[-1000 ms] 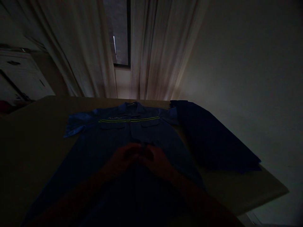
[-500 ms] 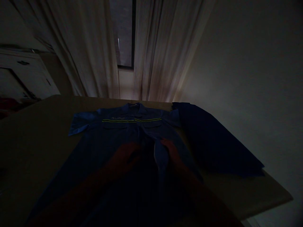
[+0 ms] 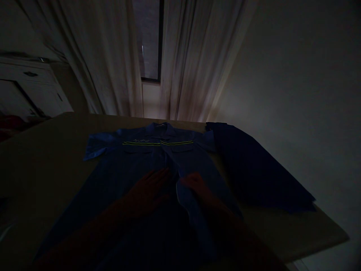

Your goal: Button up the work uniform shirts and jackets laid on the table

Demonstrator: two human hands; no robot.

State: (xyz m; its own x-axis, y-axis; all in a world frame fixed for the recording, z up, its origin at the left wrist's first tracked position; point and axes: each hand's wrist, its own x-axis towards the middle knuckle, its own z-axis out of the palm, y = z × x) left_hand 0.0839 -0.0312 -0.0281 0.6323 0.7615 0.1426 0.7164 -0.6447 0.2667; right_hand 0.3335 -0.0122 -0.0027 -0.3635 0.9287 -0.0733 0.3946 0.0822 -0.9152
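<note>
The left hand [image 3: 146, 192] and right hand [image 3: 197, 184] are no longer meeting over the shirt [image 3: 113, 173]: the left is lying flatter on it, fingers [image 3: 160, 175] extended, while the right is holding a front edge [image 3: 182, 195] turned outward

Left hand [image 3: 149, 191], bare and dimly lit: lies palm down, fingers [image 3: 154, 177] extended and slightly parted, thumb [image 3: 161, 198] set apart. Right hand [image 3: 197, 185], bare: curls, fingers bent inward. Left forearm [image 3: 98, 226], right forearm [image 3: 227, 220], both bare: slant forward, converging.
</note>
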